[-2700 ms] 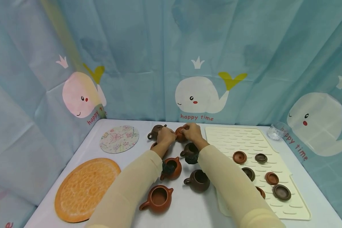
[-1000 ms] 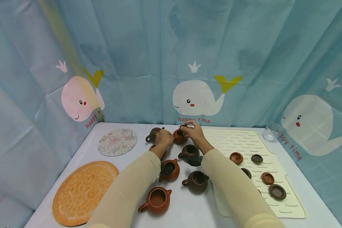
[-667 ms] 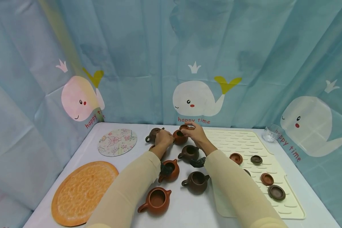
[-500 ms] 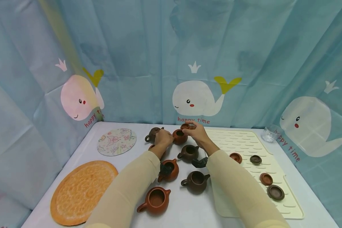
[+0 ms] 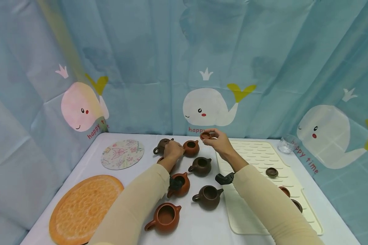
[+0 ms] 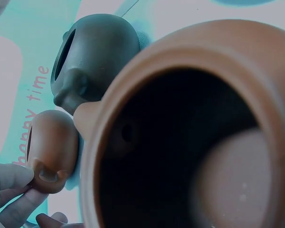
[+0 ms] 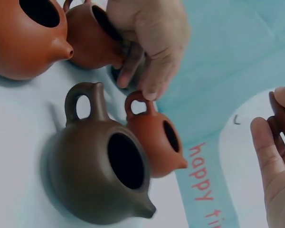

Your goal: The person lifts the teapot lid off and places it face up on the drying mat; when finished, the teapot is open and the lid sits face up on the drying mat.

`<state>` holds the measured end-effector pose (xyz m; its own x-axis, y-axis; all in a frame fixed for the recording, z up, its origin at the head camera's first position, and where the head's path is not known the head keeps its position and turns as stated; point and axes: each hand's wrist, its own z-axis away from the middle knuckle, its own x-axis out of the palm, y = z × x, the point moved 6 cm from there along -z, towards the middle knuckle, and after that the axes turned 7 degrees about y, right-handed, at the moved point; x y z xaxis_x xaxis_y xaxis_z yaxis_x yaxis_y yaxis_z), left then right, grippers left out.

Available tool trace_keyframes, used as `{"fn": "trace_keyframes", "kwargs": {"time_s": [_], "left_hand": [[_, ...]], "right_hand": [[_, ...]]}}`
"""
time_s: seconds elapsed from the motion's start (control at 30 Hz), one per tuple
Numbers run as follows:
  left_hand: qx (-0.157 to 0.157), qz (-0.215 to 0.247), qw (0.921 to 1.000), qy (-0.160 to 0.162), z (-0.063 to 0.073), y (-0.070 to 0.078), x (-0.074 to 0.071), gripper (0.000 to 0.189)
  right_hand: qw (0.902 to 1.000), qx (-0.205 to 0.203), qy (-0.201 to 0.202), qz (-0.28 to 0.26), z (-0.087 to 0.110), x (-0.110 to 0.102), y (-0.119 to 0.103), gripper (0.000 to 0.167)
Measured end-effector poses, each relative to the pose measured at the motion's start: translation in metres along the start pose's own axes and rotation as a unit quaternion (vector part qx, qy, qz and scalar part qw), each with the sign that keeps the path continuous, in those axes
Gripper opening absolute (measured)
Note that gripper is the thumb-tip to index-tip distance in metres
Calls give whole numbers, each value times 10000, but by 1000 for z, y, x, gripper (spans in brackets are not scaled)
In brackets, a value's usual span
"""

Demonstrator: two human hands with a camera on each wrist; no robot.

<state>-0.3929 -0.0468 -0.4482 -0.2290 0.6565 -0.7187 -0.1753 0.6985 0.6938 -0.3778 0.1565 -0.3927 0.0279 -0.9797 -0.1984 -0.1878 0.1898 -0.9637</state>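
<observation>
At the back of the table my left hand (image 5: 173, 149) pinches the handle of a small red-brown clay teapot (image 5: 191, 148), whose top opening is uncovered. In the left wrist view, finger and thumb (image 6: 14, 176) meet at that handle. My right hand (image 5: 223, 144) holds a small red-brown teapot lid (image 5: 205, 135) between thumb and fingers, raised just right of the teapot, hollow underside showing. The right wrist view shows the lid (image 7: 280, 116) edge-on at the far right. A dark brown teapot (image 5: 201, 166) without a lid stands in front of the held one.
More teapots stand in two columns, including a red one (image 5: 165, 218) and a dark one (image 5: 209, 197) at the front. Several lids, such as a dark one (image 5: 272, 172), lie on a cream mat (image 5: 243, 217). A clear cup (image 5: 286, 144) stands back right; round mats (image 5: 86, 207) lie left.
The right hand has lifted the lid off the small red-brown teapot, turned it and moved it to the right. The left hand has kept its place at the teapot's handle.
</observation>
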Motion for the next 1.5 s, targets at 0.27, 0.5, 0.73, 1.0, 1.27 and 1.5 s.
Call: {"fn": "trace_keyframes", "kwargs": {"time_s": [0.27,0.5,0.73,1.0,1.27,1.5], "left_hand": [[79,22,9999,-73,-4,0,1,9],[81,-45,9999,-52,-4,-2,4,9],[50,-19,10000,-64,-4,-3,4,9],[29,145,9998,-119,-3,-2,4,11],[64,94,9998,-133,-2,-1,3,9],[-23,110,9999,-118,-2,-1,3,8]], "right_hand": [[9999,-72,-106,89,11,-26,-19,46],[9997,-109,-178,147,23,-49,-31,47],[9988,-179,-124,448,34,-73,-38,49],[9979,-156,-11,633,46,-101,-36,49],[9971,-111,127,737,54,-133,-26,52],[9942,-144,298,1023,58,-163,-13,55]]}}
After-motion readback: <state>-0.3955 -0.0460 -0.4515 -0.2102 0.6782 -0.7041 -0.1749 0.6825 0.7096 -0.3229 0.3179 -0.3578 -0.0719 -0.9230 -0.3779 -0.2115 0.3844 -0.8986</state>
